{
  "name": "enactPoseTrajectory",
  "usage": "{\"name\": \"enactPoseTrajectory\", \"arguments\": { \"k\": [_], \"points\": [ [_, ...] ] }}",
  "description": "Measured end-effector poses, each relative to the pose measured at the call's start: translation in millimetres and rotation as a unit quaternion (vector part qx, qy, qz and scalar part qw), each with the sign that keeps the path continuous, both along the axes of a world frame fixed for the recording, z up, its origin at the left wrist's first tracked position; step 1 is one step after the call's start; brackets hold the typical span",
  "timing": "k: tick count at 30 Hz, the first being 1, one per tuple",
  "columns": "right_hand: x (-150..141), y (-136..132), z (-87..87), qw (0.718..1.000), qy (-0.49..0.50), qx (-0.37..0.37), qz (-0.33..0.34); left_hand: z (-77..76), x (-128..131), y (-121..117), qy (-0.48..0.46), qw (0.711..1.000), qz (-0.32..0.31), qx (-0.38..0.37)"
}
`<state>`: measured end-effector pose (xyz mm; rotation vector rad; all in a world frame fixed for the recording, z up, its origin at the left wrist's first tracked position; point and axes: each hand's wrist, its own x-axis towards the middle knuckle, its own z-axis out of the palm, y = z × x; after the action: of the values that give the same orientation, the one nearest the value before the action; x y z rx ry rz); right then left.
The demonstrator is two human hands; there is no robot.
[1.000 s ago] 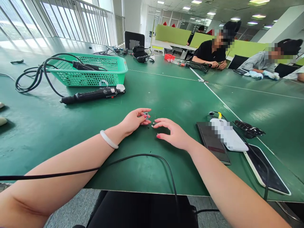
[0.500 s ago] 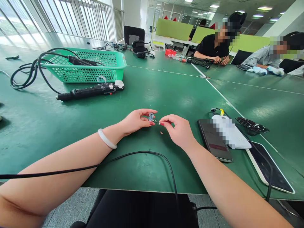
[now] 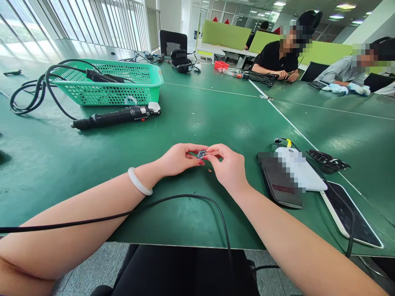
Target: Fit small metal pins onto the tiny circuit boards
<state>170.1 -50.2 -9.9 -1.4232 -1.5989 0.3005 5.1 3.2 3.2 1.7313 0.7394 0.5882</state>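
A small blue-grey circuit board (image 3: 201, 154) is pinched between both hands above the green table, tilted. My left hand (image 3: 177, 160) is closed on its left side, with thumb and fingers around it. My right hand (image 3: 228, 164) is also closed, its thumb and index finger at the board's right edge. The short lead on the board is hidden by the right fingers. On the table just below the fingertips lies a tiny reddish scrap (image 3: 210, 170).
A black electric screwdriver (image 3: 114, 117) lies before a green basket (image 3: 145, 92) with cables. Right of my hands are a dark phone (image 3: 282, 189), a white device (image 3: 308, 174), a tablet (image 3: 354, 218) and a black clip-like item (image 3: 328, 160). A cable (image 3: 182, 196) crosses my left forearm. Two people sit across.
My hands have come together. The right fingers moved left from the end of the short lead to the board, and the board has turned and shifted slightly right.
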Motion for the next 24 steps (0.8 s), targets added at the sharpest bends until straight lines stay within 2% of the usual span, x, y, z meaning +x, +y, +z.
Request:
{"name": "enactPoseTrajectory", "arguments": {
  "k": [7,10,13,20,24],
  "points": [
    [-2.0,-1.9,1.7,1.0,-0.03,0.005,0.001,-1.6,-1.0,-0.2,0.074,0.989,0.02,0.128],
    [-2.4,-2.9,2.4,1.0,-0.024,0.003,0.004,-0.9,-1.6,-1.8,0.083,0.984,0.024,0.158],
    [-2.6,-3.5,2.4,1.0,-0.019,0.008,0.008,0.0,-1.3,-3.4,0.078,0.986,0.029,0.147],
    [-0.6,-2.3,-0.4,0.999,0.02,0.009,0.031,-0.2,0.1,-2.5,0.034,0.997,0.032,0.061],
    [0.3,-2.1,-2.2,0.999,0.03,-0.002,0.03,-1.5,-0.1,-2.4,0.024,0.998,0.031,0.057]
  ]
}}
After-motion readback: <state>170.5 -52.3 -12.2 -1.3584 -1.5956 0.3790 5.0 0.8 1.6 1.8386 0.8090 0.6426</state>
